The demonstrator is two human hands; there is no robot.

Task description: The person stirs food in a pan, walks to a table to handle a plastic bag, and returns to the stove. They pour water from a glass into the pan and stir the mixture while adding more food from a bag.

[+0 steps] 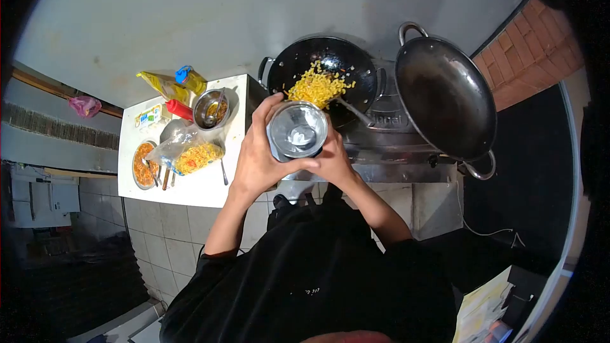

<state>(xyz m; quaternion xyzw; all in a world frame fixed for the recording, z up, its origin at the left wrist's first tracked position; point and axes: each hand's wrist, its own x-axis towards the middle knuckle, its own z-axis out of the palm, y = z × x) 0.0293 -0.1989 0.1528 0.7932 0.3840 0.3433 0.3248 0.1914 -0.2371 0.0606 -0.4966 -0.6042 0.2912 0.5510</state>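
Between my hands is a clear, round bowl (pixel 297 129), held up in front of the wok. My left hand (pixel 255 159) wraps round its left side, thumb along the near edge. On the right side and underneath, my right hand (pixel 332 160) grips it too, its fingers partly hidden. Just beyond the bowl, yellow macaroni (pixel 316 86) lies in a black wok (pixel 359 67) on the stove. A metal spatula (pixel 357 112) rests in the wok with its handle towards me.
A second, larger wok (pixel 445 98) stands at the right. On the white table (pixel 190 190) at the left are a bag of macaroni (pixel 198 157), a steel bowl (pixel 211 109), a red bottle (pixel 180 110), a blue-capped jar (pixel 192 80) and a bowl of orange food (pixel 145 165).
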